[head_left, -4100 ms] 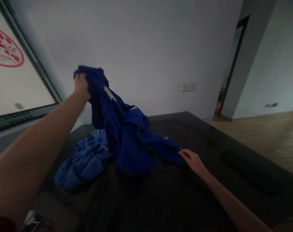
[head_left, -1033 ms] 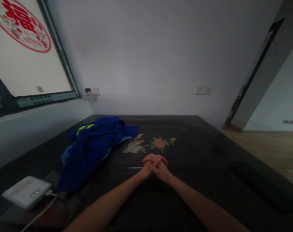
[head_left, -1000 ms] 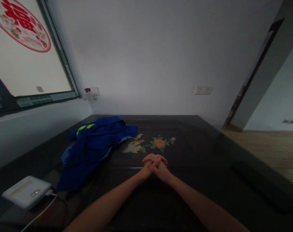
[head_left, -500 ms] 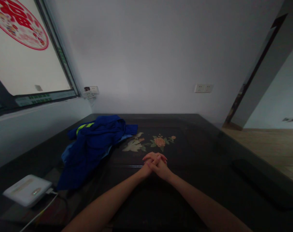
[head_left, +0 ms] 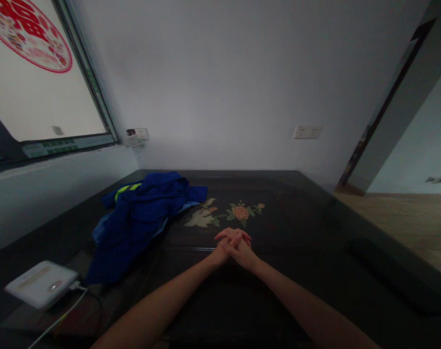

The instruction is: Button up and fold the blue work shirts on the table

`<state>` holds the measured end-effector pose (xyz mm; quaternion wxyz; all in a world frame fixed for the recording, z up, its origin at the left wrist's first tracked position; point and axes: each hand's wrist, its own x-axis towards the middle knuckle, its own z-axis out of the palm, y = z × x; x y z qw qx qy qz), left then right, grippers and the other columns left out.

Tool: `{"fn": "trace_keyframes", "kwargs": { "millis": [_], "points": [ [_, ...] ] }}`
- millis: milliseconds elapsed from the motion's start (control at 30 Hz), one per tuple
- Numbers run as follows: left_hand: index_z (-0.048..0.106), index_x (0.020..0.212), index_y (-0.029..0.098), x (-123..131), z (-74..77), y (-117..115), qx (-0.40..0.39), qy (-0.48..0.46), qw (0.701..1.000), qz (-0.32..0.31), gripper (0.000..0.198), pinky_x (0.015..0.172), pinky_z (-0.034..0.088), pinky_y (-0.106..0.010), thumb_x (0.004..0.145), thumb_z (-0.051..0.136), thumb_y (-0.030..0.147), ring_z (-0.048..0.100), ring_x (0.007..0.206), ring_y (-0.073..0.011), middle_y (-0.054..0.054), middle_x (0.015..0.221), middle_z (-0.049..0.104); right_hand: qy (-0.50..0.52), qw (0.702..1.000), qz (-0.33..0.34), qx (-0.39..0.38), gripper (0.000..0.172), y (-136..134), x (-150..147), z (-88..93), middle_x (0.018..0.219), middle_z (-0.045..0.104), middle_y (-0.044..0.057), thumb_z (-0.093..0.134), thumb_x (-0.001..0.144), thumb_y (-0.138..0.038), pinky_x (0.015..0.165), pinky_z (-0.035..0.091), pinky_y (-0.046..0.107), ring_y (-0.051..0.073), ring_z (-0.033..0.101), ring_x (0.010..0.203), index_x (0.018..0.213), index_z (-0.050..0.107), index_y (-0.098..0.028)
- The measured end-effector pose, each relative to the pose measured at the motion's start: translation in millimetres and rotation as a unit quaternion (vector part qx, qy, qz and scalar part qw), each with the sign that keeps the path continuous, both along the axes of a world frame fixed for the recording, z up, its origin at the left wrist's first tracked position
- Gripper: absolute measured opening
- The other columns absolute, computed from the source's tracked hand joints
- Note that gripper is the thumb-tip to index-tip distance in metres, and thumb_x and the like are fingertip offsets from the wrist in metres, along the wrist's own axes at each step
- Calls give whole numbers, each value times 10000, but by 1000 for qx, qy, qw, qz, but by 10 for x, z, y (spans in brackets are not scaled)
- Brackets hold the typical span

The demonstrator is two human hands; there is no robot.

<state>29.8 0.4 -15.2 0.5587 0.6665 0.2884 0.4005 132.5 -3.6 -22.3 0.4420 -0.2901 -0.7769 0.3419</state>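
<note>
My left hand (head_left: 222, 249) and my right hand (head_left: 243, 251) are clasped together with fingers interlaced, resting on the dark tabletop (head_left: 296, 213). Each is closed around the other, and I see no object between them; the palms are hidden. Just beyond the fingertips, the tabletop bears a decoration of a pink flower (head_left: 240, 212) and a pale bird (head_left: 201, 218). To the left lies a crumpled blue garment (head_left: 140, 213) with a yellow-green stripe, apart from both hands.
A white box-shaped device (head_left: 41, 283) with a cable (head_left: 62, 317) plugged in sits at the near left. On the right side lies a long black object (head_left: 395, 276). Behind the table rises a wall with sockets (head_left: 307, 132); a window (head_left: 41, 106) is at the left.
</note>
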Motion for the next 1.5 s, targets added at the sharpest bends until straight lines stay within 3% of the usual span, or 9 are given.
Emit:
{"fn": "trace_keyframes", "kwargs": {
  "millis": [600, 867, 1500],
  "points": [
    [604, 893, 182, -18, 0, 5, 5, -6, 1000, -15, 319, 792, 459, -332, 870, 416, 439, 594, 855, -220, -56, 844, 581, -10, 1000, -7, -9, 239, -43, 14, 65, 1021, 587, 50, 471, 848, -280, 890, 421, 371, 202, 540, 998, 1031, 616, -230],
    [578, 939, 159, -2, -114, 63, 19, 4, 1000, -12, 326, 786, 459, -300, 875, 362, 395, 597, 857, -203, -42, 841, 584, -9, 1000, -6, -9, 223, -44, 11, 77, 1005, 588, 46, 471, 832, -263, 878, 426, 367, 195, 543, 977, 1006, 604, -224],
    [585, 844, 176, 6, -69, 45, 10, -4, 1000, -5, 298, 766, 458, -322, 848, 403, 412, 581, 794, -194, -43, 816, 568, -5, 1000, -4, -7, 236, -30, 9, 52, 1011, 587, 55, 473, 850, -272, 888, 426, 363, 193, 547, 983, 1037, 603, -212]
  ]
}}
